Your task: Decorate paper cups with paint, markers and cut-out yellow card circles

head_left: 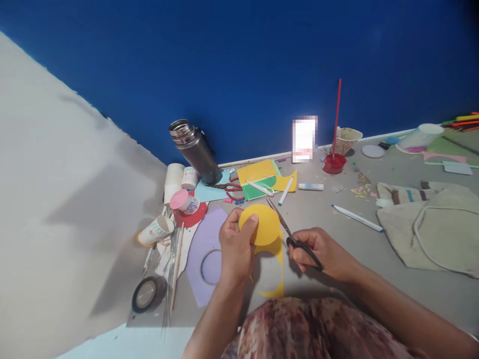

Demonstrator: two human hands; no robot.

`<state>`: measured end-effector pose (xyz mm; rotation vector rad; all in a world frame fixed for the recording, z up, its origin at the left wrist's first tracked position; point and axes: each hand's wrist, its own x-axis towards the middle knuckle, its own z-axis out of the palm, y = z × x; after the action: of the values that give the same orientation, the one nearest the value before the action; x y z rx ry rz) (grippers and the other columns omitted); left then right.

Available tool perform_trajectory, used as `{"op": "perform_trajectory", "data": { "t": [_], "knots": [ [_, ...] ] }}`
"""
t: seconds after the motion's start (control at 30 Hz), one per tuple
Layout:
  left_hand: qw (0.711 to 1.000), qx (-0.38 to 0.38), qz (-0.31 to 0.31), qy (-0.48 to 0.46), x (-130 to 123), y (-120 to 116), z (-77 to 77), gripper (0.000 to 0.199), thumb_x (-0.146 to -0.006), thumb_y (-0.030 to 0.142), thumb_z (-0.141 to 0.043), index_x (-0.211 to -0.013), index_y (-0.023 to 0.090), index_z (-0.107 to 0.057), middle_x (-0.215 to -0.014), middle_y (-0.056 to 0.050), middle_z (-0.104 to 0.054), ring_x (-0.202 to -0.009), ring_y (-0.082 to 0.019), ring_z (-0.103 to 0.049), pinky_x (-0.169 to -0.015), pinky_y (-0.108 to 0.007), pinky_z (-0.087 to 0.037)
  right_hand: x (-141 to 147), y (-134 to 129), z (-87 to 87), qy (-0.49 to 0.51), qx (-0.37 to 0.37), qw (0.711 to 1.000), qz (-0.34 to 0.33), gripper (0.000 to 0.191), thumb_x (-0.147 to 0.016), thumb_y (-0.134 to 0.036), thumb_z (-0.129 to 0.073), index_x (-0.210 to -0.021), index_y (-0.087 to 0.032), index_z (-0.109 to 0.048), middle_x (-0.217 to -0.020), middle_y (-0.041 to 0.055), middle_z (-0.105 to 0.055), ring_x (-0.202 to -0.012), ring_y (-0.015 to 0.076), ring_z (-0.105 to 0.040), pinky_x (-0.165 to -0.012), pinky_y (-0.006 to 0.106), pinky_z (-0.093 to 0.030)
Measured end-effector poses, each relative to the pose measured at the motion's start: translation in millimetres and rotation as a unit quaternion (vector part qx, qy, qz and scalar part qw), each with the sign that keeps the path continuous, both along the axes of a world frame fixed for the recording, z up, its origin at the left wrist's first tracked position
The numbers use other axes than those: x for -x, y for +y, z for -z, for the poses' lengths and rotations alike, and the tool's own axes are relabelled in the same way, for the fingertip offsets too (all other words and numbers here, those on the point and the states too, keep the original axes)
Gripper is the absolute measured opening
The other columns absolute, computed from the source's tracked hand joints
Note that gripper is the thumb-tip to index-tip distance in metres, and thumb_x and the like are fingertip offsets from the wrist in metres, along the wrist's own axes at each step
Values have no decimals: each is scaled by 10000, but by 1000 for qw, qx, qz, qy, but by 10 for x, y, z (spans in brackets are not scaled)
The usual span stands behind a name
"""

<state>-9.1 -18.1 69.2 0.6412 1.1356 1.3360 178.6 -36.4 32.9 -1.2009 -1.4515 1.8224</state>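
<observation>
Between the thumb and fingers of my left hand (237, 244) is a yellow paper circle (265, 227), held above the table. My right hand (318, 252) grips a pair of scissors (295, 242) by the black handles. Their blades point up and left, close to the circle's right edge; whether they touch it I cannot tell. Below the circle lies a yellow paper offcut (279, 271) with a curved inner edge. To the left of my left hand, a sheet of lilac paper (198, 269) lies flat, with a ring-shaped roll of tape (204, 267) on it.
A dark steel flask (196, 152) stands by the blue wall, near stacked paper cups (174, 179). Red-handled scissors (234, 188), markers (286, 191) and a glue tube (310, 187) lie behind my hands. A cloth bag (441, 229) is at right, black tape (145, 294) at left.
</observation>
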Motion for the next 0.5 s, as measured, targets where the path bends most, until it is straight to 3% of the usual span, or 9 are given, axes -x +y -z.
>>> {"op": "perform_trajectory", "data": {
  "t": [0.2, 0.5],
  "knots": [
    [1000, 8, -8, -1, 0, -4, -14, 372, -668, 347, -887, -783, 198, -567, -706, 24, -716, -599, -126, -674, -595, -214, -538, -7, -3, -13, -5, 21, 1000, 1, 576, -699, -714, -783, -609, -198, -543, -523, -12, -563, -500, 99, -450, -481, 223, -325],
    [1000, 2, -6, 7, 1, 4, -15, 381, -652, 353, -888, -764, 193, -561, -688, 23, -714, -578, -122, -671, -569, -207, -530, -6, -10, 21, 25, 18, 1000, -7, 617, -672, -773, -768, -672, -183, -586, -562, 8, -598, -526, 117, -472, -488, 232, -344]
  ]
}}
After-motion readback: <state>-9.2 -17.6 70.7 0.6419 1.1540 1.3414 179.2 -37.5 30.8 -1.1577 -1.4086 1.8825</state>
